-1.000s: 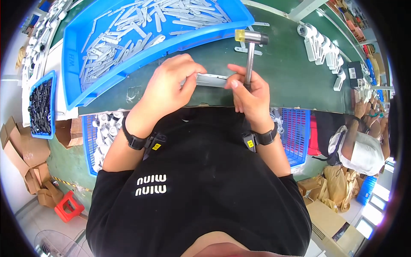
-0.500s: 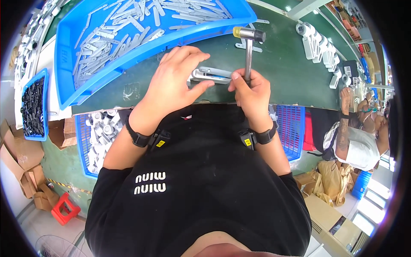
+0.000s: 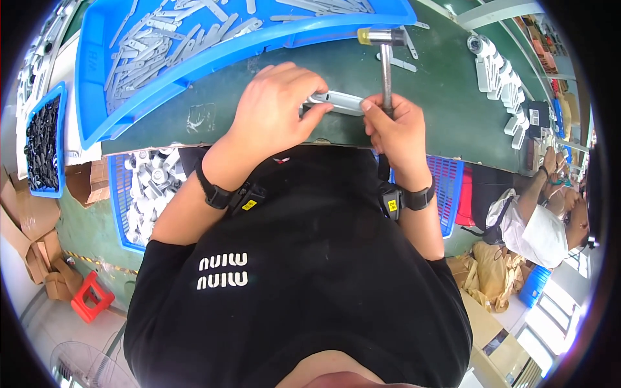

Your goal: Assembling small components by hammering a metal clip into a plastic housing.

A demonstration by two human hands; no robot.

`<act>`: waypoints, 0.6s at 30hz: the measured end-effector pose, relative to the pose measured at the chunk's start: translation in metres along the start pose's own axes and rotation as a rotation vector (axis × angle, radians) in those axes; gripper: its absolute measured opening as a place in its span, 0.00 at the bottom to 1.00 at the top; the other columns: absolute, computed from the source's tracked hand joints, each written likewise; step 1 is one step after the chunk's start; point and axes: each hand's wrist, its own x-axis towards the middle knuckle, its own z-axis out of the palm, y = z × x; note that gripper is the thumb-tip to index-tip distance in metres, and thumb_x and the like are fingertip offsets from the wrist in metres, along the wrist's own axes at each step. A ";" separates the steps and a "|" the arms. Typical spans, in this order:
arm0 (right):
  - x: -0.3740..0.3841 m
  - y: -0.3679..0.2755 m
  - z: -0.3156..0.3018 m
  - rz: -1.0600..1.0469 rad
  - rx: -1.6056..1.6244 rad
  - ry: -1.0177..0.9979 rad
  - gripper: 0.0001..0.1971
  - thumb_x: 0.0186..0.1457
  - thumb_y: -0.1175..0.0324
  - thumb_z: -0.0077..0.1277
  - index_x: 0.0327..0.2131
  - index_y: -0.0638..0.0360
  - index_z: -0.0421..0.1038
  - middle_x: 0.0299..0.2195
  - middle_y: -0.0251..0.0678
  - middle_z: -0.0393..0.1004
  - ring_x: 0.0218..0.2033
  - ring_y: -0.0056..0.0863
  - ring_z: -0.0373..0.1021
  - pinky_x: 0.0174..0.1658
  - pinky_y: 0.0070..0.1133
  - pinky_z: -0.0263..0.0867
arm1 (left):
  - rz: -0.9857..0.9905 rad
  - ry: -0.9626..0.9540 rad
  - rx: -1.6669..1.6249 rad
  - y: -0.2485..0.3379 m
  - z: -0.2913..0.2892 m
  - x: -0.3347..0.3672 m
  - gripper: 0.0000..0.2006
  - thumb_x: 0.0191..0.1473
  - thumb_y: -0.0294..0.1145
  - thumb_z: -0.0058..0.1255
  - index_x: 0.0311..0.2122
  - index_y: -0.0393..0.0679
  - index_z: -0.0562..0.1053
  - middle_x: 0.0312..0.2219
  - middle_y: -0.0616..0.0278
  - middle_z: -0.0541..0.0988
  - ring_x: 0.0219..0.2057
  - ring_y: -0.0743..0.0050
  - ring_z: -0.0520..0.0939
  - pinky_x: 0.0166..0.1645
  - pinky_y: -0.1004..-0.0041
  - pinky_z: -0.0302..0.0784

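Between my hands is a long, pale grey bar-shaped part (image 3: 347, 103), held just above the green bench. My left hand (image 3: 275, 107) closes its thumb and fingers on the left end, covering that end. The thumb and fingertips of my right hand (image 3: 400, 129) grip the other end. That same hand also has a two-faced mallet (image 3: 387, 74) tucked in it, head up and away from me, with one yellowish face and one dark face. The dark end of its handle sticks out below the palm.
A blue bin (image 3: 136, 113) of loose grey strips stands at the back left; a few strips (image 3: 398, 63) lie beside it. White parts with round ends (image 3: 495, 77) line the right side. A small blue tray (image 3: 46, 145) holds black pieces. Blue crates (image 3: 119, 207) sit below the bench edge.
My left thumb and fingers, apart before, have closed on the part's left end. The separate strip seen along the part no longer shows. The head view has shifted slightly.
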 end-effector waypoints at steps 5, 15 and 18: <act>0.001 -0.005 0.003 -0.013 -0.054 0.039 0.06 0.65 0.70 0.64 0.41 0.61 0.80 0.20 0.22 0.72 0.16 0.08 0.62 0.19 0.15 0.54 | 0.061 0.080 -0.014 -0.004 0.006 -0.004 0.08 0.51 0.30 0.72 0.34 0.42 0.82 0.35 0.63 0.88 0.35 0.58 0.85 0.40 0.62 0.78; 0.010 0.015 -0.002 -0.243 -0.324 0.066 0.11 0.64 0.64 0.65 0.40 0.63 0.82 0.20 0.21 0.68 0.23 0.12 0.59 0.26 0.20 0.55 | 0.112 0.058 0.050 -0.002 0.004 0.000 0.08 0.51 0.29 0.71 0.34 0.42 0.82 0.35 0.64 0.87 0.35 0.58 0.85 0.41 0.61 0.79; 0.009 0.015 -0.001 -0.312 -0.397 0.066 0.10 0.65 0.65 0.64 0.42 0.63 0.82 0.21 0.21 0.68 0.24 0.11 0.59 0.28 0.19 0.56 | 0.094 0.052 0.074 0.003 0.006 0.000 0.08 0.52 0.29 0.70 0.36 0.41 0.81 0.36 0.62 0.87 0.35 0.55 0.85 0.42 0.60 0.80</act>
